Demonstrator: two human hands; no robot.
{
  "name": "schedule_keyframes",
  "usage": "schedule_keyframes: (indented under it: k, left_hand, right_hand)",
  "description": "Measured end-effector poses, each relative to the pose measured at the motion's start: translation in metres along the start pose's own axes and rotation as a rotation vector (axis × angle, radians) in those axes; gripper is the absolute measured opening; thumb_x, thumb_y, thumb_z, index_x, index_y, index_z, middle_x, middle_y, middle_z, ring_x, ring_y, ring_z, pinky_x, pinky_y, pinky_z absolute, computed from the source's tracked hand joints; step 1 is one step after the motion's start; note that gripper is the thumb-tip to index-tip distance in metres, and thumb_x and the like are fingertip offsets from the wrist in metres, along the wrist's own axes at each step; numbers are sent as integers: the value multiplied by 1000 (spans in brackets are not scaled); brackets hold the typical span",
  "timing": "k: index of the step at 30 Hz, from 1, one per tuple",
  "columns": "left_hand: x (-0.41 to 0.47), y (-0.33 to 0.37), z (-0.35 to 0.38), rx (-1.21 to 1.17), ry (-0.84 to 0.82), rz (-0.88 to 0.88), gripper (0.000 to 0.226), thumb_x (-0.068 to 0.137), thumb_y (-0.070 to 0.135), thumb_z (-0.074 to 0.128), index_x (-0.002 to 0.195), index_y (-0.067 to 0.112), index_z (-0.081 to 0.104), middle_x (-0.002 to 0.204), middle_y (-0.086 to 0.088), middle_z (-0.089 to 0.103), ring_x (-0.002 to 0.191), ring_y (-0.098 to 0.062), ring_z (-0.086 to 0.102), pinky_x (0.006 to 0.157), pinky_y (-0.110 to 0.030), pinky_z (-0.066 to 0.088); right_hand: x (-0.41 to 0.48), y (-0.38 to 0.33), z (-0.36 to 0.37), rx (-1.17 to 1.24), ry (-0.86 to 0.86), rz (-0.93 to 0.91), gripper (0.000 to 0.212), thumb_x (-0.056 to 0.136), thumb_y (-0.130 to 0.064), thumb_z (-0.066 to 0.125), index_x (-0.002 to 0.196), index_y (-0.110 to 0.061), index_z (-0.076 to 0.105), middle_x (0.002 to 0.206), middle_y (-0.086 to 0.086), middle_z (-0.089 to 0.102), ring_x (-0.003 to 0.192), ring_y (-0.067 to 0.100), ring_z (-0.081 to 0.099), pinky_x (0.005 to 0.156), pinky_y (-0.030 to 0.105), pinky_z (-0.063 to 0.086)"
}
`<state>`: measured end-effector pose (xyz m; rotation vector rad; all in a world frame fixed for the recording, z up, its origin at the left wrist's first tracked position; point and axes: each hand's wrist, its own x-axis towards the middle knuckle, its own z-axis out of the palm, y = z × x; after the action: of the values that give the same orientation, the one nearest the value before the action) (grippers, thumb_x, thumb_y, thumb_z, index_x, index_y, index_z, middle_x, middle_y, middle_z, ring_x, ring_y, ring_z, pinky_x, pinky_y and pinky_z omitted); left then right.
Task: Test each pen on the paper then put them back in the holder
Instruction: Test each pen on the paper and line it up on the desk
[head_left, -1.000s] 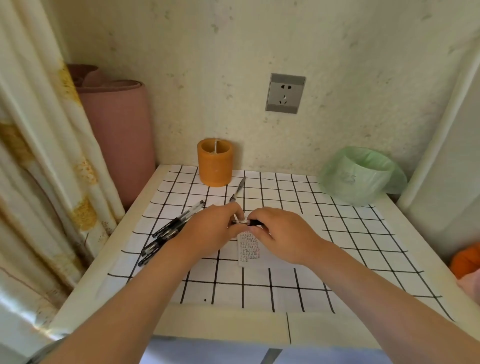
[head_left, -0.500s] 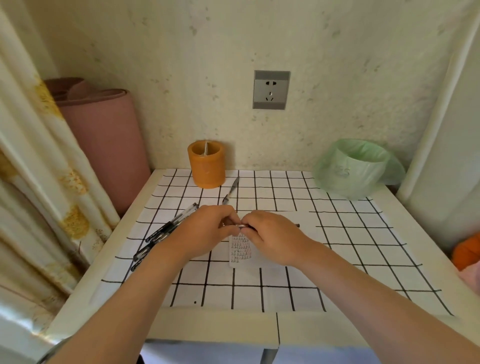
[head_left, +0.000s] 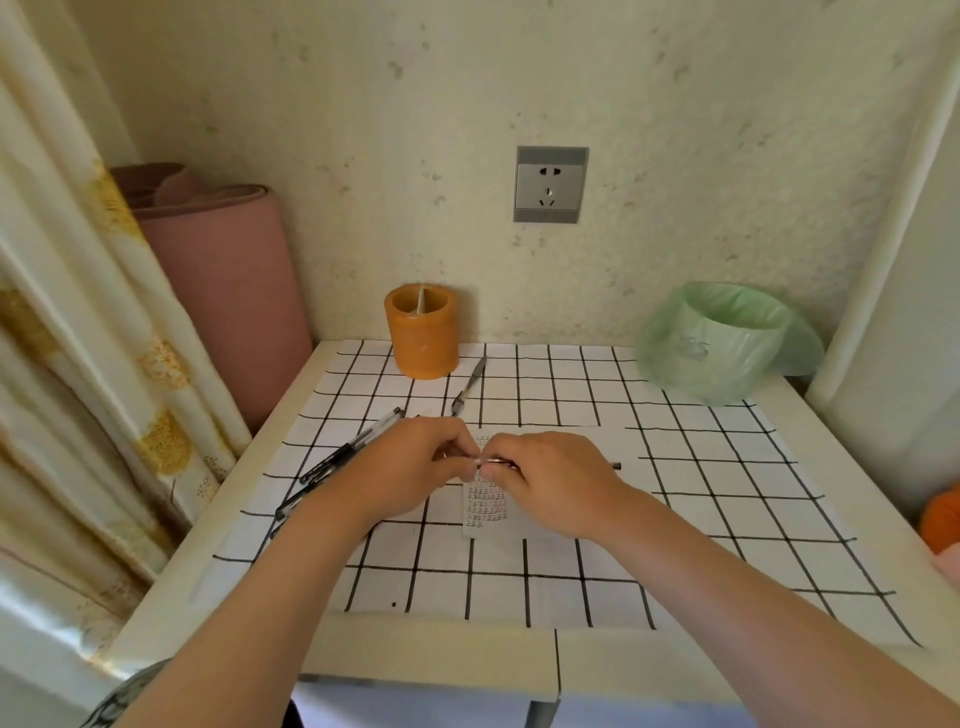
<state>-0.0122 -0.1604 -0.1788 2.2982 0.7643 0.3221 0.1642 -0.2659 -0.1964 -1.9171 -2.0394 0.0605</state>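
**Left hand (head_left: 415, 467) and right hand (head_left: 553, 480) pinch one pen (head_left: 492, 460) over a paper slip (head_left: 485, 512)**

The view looks down from the person's head onto a small cream table (head_left: 467, 660) pushed against a speckled wall. A white sheet ruled in black squares (head_left: 571, 587) covers most of the top.

Two bare arms reach in from the near edge, and the hands meet around the middle of the surface. The left hand's fingers are curled, with thumb and fingertips pinching one end of the pen. The right hand's fingers are curled round the barrel, knuckles upward. The pen lies level, running left to right. A short silvery stretch shows between the hands, and its dark end pokes out past the right hand toward the right edge. Whether it is capped cannot be told.

The paper slip lies just under the hands, small and white, with rows of tiny dark marks. The hands hide its upper part.

An orange holder (head_left: 422, 332), round and upright, stands at the far edge, left of the middle, with a pale stick showing inside. A slim grey pen (head_left: 470, 387) lies slanted just beside its base. A bundle of loose pens (head_left: 343, 457), black and clear, lies slanted near the left edge, partly under the left forearm.

A bin lined with a green bag (head_left: 722, 343) sits in the far right corner. A grey wall socket (head_left: 550, 184) is above the far edge. A pink roll (head_left: 228, 291) and a pale curtain (head_left: 78, 364) stand off the left edge.
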Motion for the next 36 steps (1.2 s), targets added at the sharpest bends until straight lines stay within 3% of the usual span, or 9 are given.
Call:
schedule_keyframes:
  k: [4, 9, 14, 17, 20, 22, 25, 30, 36]
  left_hand:
    - [6, -11, 0, 246, 73, -45, 8, 90, 32, 68, 91, 36, 62, 87, 17, 60, 89, -4, 57, 76, -22, 47]
    - [13, -21, -4, 355, 57, -41, 7, 89, 38, 68, 94, 36, 64, 104, 15, 54, 106, -6, 44, 91, -31, 45]
    - [18, -24, 2, 465, 39, 22, 12, 88, 40, 66, 99, 34, 67, 113, 12, 53, 111, -10, 41, 92, -27, 30]
    - [21, -29, 2, 502, 34, 11, 16, 87, 42, 66, 102, 35, 66, 115, 11, 50, 114, -12, 39, 95, -28, 26]
    - [24, -34, 2, 459, -1, 35, 34, 85, 44, 67, 117, 36, 59, 120, 11, 50, 116, -11, 38, 95, -29, 30]
    - [25, -36, 4, 404, -43, 63, 48, 85, 42, 67, 131, 36, 52, 130, 12, 49, 122, -11, 38, 98, -29, 33]
    - [27, -36, 11, 357, -131, 83, 63, 89, 45, 64, 147, 33, 41, 148, 12, 42, 136, -14, 34, 113, -35, 29]
    - [33, -37, 17, 435, -210, 113, 66, 85, 58, 62, 145, 34, 46, 150, 12, 42, 139, -15, 34, 115, -41, 29]
    - [35, -39, 21, 427, -197, 112, 69, 79, 58, 69, 140, 35, 47, 146, 15, 39, 135, -11, 33, 113, -38, 30]
  right_hand:
    - [-2, 2, -4, 245, -68, 176, 39, 99, -31, 50, 135, -33, 34, 90, -9, 59, 70, 9, 54, 61, 26, 41]
    - [-4, 6, -3, 840, 27, 398, 27, 97, 0, 51, 94, -23, 64, 84, 1, 62, 67, 15, 59, 66, 37, 58]
    - [-3, -4, 4, 1303, 45, 517, 46, 93, 16, 43, 114, -13, 72, 103, 12, 69, 85, 22, 69, 78, 35, 61]
    - [-4, -2, 12, 1333, 59, 501, 49, 92, 16, 49, 123, -16, 69, 104, 8, 70, 86, 21, 68, 77, 31, 57]
    - [-7, -4, 18, 1371, 74, 515, 28, 92, 4, 61, 112, -13, 71, 89, 9, 67, 73, 20, 62, 68, 32, 50]
    - [-8, -6, 21, 1448, 87, 509, 14, 97, -5, 56, 101, -9, 68, 80, 12, 62, 66, 23, 57, 60, 34, 44]
    - [-7, -4, 24, 1473, 96, 523, 19, 101, -7, 45, 92, -7, 62, 76, 17, 60, 58, 26, 54, 49, 30, 32]
    - [-6, -5, 24, 1321, 7, 533, 19, 91, 3, 46, 97, -6, 61, 75, 21, 65, 52, 27, 58, 40, 23, 33]
    - [-10, -5, 26, 916, -39, 398, 18, 80, 9, 62, 74, -8, 60, 61, 8, 66, 48, 18, 56, 45, 27, 43]
